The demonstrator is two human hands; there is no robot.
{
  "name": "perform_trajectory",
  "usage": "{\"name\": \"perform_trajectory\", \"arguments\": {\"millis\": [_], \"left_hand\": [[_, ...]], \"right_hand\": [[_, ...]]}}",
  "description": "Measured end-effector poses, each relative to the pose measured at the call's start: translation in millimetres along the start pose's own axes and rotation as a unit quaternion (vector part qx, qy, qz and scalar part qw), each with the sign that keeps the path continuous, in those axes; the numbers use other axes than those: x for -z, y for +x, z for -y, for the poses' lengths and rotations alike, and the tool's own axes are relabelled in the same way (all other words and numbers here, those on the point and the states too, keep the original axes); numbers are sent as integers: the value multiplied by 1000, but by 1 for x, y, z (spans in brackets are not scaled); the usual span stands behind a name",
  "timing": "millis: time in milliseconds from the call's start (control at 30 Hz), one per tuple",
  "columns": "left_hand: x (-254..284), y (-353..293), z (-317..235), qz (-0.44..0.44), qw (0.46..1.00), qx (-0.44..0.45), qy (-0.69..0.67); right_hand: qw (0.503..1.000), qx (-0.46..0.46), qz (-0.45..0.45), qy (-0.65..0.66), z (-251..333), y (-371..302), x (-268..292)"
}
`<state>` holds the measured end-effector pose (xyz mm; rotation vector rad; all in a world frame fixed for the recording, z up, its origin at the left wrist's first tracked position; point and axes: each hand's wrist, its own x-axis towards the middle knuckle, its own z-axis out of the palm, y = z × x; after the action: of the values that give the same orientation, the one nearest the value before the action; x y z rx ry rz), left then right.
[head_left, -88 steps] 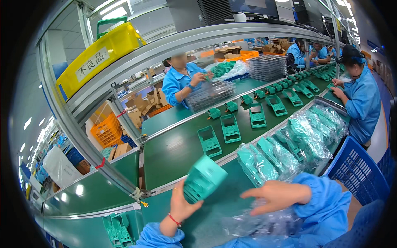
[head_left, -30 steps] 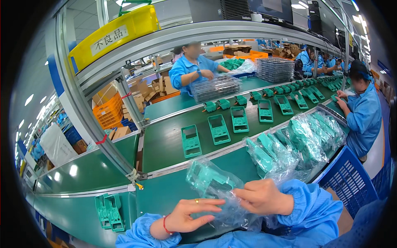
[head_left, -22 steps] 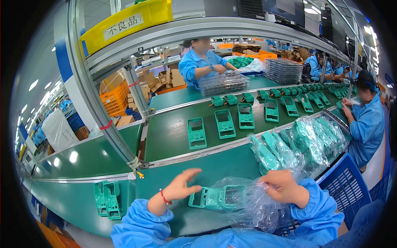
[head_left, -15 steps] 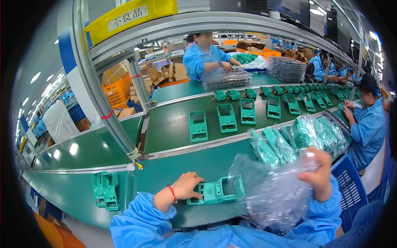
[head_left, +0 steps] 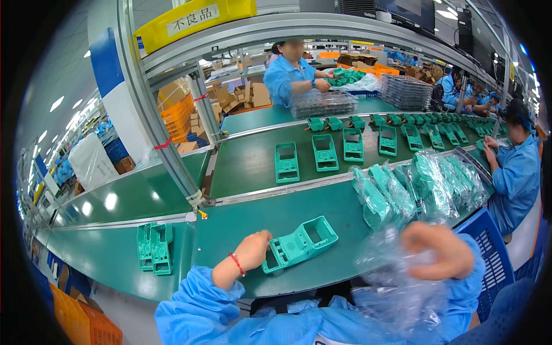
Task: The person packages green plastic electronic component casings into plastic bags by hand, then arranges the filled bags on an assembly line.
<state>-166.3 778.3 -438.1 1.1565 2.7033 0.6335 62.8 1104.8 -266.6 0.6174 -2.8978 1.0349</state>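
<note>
My left hand is closed on the left end of a green plastic housing, which has a large window at its right end. The housing lies slanted over the green bench, its right end pointing away from me. In my right hand, somewhat blurred, is a crumpled clear plastic bag that hangs down toward my lap. Bag and housing are apart. Bagged green housings are heaped just beyond my right hand.
Two bare housings lie at the left. Beyond the bench, a conveyor belt carries a row of green parts. A metal frame post rises at left. A blue crate stands at right. One co-worker sits at right, another across the line.
The plastic bag has come away from the housing, rightward and toward me, with my right hand. The housing's right end has swung away from me. The whole view has shifted slightly.
</note>
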Motion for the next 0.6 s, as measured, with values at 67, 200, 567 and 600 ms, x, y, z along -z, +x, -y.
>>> {"name": "perform_trajectory", "arguments": {"millis": [67,200,567,600], "left_hand": [[13,-10,-13,4,997,40,-66],[14,-28,-43,-194,975,-72,-83],[49,-40,-3,-195,928,-166,-272],[54,-43,5,-99,897,-104,-418]], "right_hand": [[989,-75,77,98,4,45,-30],[988,-97,13,120,-44,92,-100],[915,-138,-35,377,-23,174,-119],[913,-135,-42,383,-17,180,-121]]}}
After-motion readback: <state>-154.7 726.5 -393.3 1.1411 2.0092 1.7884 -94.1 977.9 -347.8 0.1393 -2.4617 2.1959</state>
